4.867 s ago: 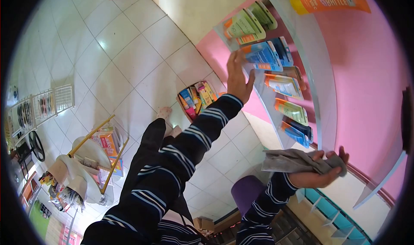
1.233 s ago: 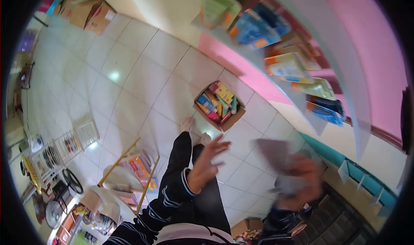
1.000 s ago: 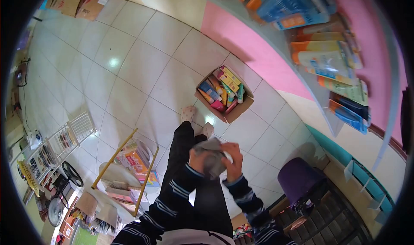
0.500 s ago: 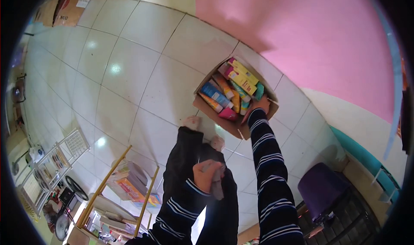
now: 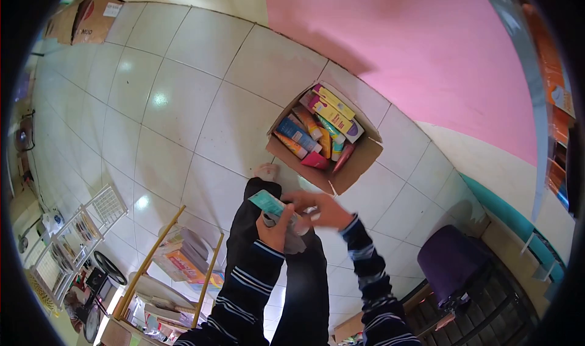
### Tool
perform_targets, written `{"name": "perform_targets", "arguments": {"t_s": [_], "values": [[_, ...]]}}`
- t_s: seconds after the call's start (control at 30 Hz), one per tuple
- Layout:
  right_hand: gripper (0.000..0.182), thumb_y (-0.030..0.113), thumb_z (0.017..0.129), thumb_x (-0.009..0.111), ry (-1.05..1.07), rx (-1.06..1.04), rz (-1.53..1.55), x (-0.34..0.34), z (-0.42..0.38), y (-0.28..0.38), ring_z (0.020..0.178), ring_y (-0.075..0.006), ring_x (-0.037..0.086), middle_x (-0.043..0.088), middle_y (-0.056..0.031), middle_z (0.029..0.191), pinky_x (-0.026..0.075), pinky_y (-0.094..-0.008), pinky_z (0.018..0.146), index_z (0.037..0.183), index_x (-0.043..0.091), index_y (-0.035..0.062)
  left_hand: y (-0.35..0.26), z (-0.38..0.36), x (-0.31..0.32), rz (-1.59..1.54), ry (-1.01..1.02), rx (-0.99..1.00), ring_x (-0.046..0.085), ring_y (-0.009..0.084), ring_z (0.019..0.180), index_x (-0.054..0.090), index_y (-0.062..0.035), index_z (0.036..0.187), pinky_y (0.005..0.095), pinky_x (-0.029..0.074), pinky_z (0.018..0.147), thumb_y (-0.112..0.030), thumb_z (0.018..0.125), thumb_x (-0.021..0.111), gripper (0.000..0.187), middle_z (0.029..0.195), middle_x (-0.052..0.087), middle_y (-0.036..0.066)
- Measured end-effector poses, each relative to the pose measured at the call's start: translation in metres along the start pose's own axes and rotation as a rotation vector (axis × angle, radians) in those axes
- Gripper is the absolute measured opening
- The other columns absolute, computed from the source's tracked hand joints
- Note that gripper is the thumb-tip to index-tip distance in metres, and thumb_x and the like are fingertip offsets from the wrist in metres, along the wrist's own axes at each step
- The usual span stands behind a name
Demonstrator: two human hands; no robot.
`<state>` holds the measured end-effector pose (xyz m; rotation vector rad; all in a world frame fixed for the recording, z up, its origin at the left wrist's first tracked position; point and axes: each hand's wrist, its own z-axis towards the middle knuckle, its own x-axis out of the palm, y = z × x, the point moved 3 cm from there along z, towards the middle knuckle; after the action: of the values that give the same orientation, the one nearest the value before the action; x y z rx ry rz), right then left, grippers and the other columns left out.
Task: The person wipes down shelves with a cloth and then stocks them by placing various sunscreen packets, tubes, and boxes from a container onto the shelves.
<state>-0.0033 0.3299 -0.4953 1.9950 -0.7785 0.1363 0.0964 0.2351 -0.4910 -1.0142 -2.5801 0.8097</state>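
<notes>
My left hand is closed around a flat teal tube, whose end sticks out past the fingers to the upper left. A grey cloth hangs just below that grip, over my dark trousers. My right hand is right beside it, its curled fingers at the lower end of the tube and blurred by motion; I cannot tell what they grip. Beyond both hands, an open cardboard box on the floor holds yellow cartons, a blue tube, a pink tube and several other coloured tubes.
White tiles cover the floor up to a pink and cream wall. A purple chair stands at right. On the left are a wooden frame with a packet, a white rack and, farther off, a brown carton.
My right hand has left the box and come back to my left hand above my lap. The teal tube from the box is now in my left hand.
</notes>
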Motion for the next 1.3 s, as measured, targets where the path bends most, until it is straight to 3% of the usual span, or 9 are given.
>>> {"name": "perform_targets", "arguments": {"t_s": [0.03, 0.07, 0.1, 0.3, 0.47, 0.8, 1.1, 1.23, 1.3], "values": [[0.043, 0.014, 0.067, 0.063, -0.119, 0.033, 0.267, -0.02, 0.017, -0.027, 0.079, -0.0195, 0.057, 0.059, -0.0096, 0.083, 0.046, -0.0305, 0.066, 0.106, 0.048, 0.0053, 0.0, -0.001, -0.003, -0.067, -0.11, 0.007, 0.054, 0.0108, 0.065, 0.053, 0.0018, 0.083, 0.0224, 0.044, 0.06, -0.018, 0.069, 0.066, 0.028, 0.076, 0.058, 0.008], [0.032, 0.01, 0.064, 0.062, -0.537, -0.116, -0.484, -0.048, 0.034, -0.04, 0.068, -0.0212, 0.057, 0.058, -0.0106, 0.073, 0.045, -0.0301, 0.061, 0.094, 0.054, 0.0036, -0.005, -0.003, -0.003, -0.158, -0.111, -0.048, 0.055, 0.0133, 0.063, 0.052, 0.0029, 0.08, 0.0233, 0.045, 0.059, -0.017, 0.069, 0.065, 0.026, 0.073, 0.058, 0.01], [0.02, 0.007, 0.062, 0.06, -0.919, -0.093, -0.479, -0.065, 0.039, -0.042, 0.069, -0.0252, 0.056, 0.056, -0.0124, 0.072, 0.044, -0.0335, 0.064, 0.082, 0.056, 0.0013, -0.008, -0.005, -0.004, -0.156, -0.114, -0.047, 0.055, 0.0133, 0.063, 0.052, 0.0029, 0.08, 0.0233, 0.045, 0.059, -0.017, 0.069, 0.065, 0.026, 0.073, 0.058, 0.01], [0.035, 0.01, 0.065, 0.06, -1.326, 0.255, -1.118, -0.143, 0.097, -0.126, 0.092, -0.0298, 0.045, 0.046, -0.0125, 0.099, 0.04, -0.0377, 0.077, 0.096, 0.044, 0.0034, -0.012, -0.017, -0.002, -0.187, -0.132, -0.248, 0.057, 0.0163, 0.061, 0.052, 0.005, 0.08, 0.0245, 0.046, 0.059, -0.017, 0.069, 0.064, 0.027, 0.071, 0.059, 0.013], [0.034, 0.01, 0.062, 0.063, -1.201, 0.431, -1.36, -0.151, 0.09, -0.14, 0.092, -0.0288, 0.045, 0.044, -0.0112, 0.1, 0.039, -0.0357, 0.077, 0.091, 0.046, 0.0049, -0.006, -0.016, -0.004, -0.207, -0.144, -0.19, 0.057, 0.0174, 0.058, 0.051, 0.0054, 0.078, 0.0261, 0.047, 0.057, -0.015, 0.068, 0.065, 0.027, 0.069, 0.059, 0.014], [0.047, 0.006, 0.06, 0.066, -0.873, -0.174, 0.086, -0.07, -0.051, -0.131, 0.081, -0.0179, 0.053, 0.053, -0.0087, 0.092, 0.047, -0.0307, 0.065, 0.101, 0.045, 0.0019, 0.02, -0.045, -0.028, 0.042, 0.067, 0.126, 0.055, 0.0105, 0.062, 0.057, -0.0019, 0.073, 0.0255, 0.045, 0.057, -0.024, 0.064, 0.069, 0.027, 0.069, 0.059, 0.005], [0.044, -0.008, 0.062, 0.053, -0.47, -0.287, 0.764, 0.1, -0.234, 0.153, 0.095, -0.0312, 0.05, 0.049, -0.0151, 0.099, 0.046, -0.0511, 0.072, 0.102, 0.04, 0.005, -0.152, -0.238, -0.027, 0.284, 0.239, 0.384, 0.057, 0.0119, 0.061, 0.057, -0.0015, 0.074, 0.026, 0.046, 0.059, -0.029, 0.062, 0.07, 0.032, 0.068, 0.06, 0.006], [0.029, 0.003, 0.064, 0.062, -0.81, -0.582, -0.211, 0.093, -0.252, 0.277, 0.078, -0.0142, 0.053, 0.054, -0.0041, 0.081, 0.047, -0.0317, 0.062, 0.09, 0.049, 0.0062, -0.204, -0.272, -0.036, 0.222, 0.226, 0.51, 0.056, 0.0123, 0.059, 0.056, -0.0017, 0.072, 0.0261, 0.046, 0.057, -0.029, 0.064, 0.068, 0.03, 0.066, 0.059, 0.007], [0.025, 0.011, 0.063, 0.067, -0.804, -0.89, 0.238, 0.069, -0.229, 0.334, 0.069, -0.0114, 0.051, 0.054, -0.0017, 0.075, 0.042, -0.0245, 0.062, 0.081, 0.052, 0.0047, -0.226, -0.274, -0.034, 0.165, 0.217, 0.584, 0.056, 0.0126, 0.058, 0.056, -0.0014, 0.073, 0.0256, 0.046, 0.056, -0.028, 0.065, 0.067, 0.03, 0.066, 0.059, 0.007]]}}
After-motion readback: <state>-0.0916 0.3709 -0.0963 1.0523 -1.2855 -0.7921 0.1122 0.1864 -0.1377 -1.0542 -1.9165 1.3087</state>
